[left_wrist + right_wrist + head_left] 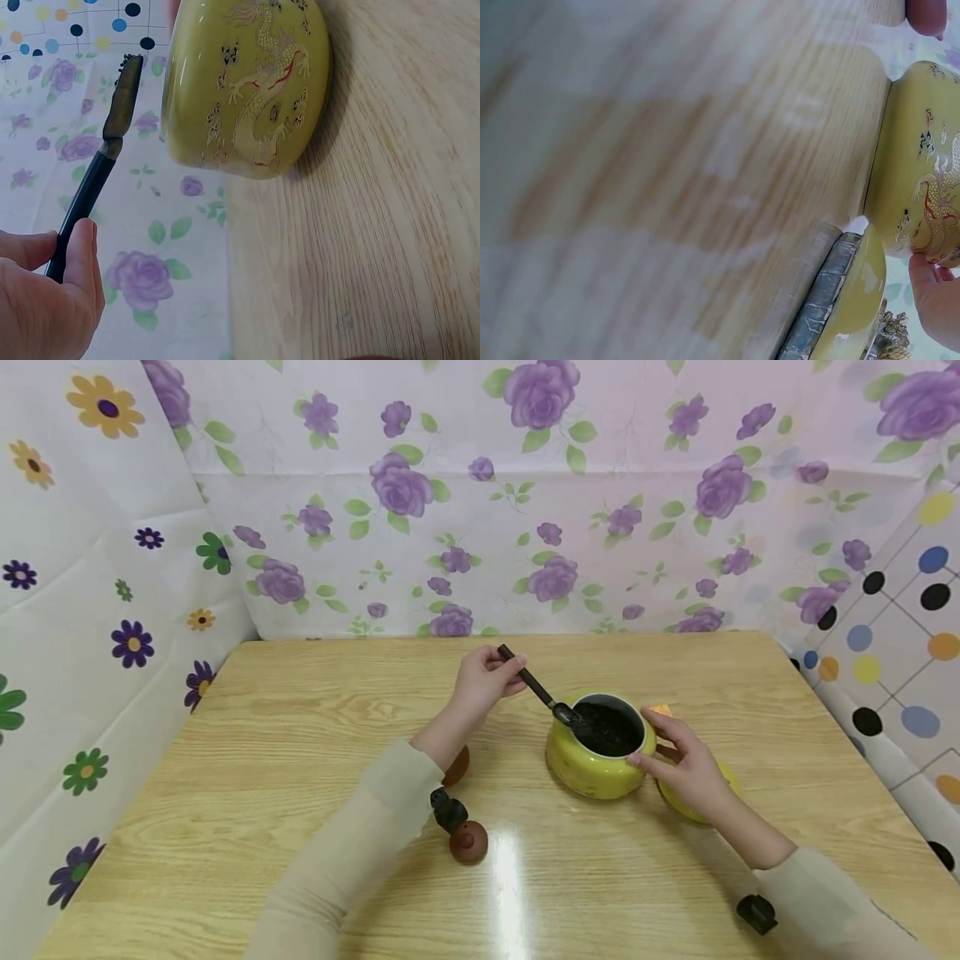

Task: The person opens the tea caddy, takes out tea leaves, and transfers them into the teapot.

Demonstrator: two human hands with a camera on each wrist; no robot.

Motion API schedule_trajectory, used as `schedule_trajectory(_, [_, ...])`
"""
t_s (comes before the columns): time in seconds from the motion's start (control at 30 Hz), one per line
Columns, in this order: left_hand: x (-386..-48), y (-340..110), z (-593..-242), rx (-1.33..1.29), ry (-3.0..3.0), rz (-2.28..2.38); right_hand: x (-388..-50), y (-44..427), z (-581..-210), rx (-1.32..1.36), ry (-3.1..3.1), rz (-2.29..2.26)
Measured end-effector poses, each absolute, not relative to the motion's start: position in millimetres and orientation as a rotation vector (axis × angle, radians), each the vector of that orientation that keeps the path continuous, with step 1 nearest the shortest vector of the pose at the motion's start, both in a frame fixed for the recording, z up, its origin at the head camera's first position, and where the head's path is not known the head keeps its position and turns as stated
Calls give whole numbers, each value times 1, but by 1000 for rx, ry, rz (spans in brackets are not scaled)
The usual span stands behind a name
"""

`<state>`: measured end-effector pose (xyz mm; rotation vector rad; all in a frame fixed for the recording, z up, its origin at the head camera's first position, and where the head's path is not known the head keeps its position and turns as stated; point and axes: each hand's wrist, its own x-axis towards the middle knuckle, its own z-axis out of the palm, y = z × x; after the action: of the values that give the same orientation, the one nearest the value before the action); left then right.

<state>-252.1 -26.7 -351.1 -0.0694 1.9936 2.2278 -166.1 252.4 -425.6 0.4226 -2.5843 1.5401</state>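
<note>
The left hand [483,681] pinches the dark handle of a scoop [528,682] between thumb and fingers, its bowl reaching over the left side of a yellow jar's rim; whether it touches the rim I cannot tell. The left wrist view shows dark bits clinging to the scoop's tip. The yellow jar [600,777], decorated with a dragon, stands on the counter [360,693], right of the middle, and holds loose dark contents [609,731]. The right hand [693,768] grips the jar's right side, thumb at the near edge and fingers at the far edge. Below that hand, just beside the jar, lies a yellow lid [686,807], partly covered. A small orange item [662,710] shows behind the jar. Near the left sleeve [397,785] sits a round reddish-brown object [469,842], with another brown piece [457,766] mostly hidden by the arm.
</note>
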Motion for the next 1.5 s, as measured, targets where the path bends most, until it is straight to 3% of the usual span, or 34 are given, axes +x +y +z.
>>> schedule_trajectory(1.5, [-230, -128, -359, -205, 2016, 2260, -165, 252, -426, 443, -2576, 1531])
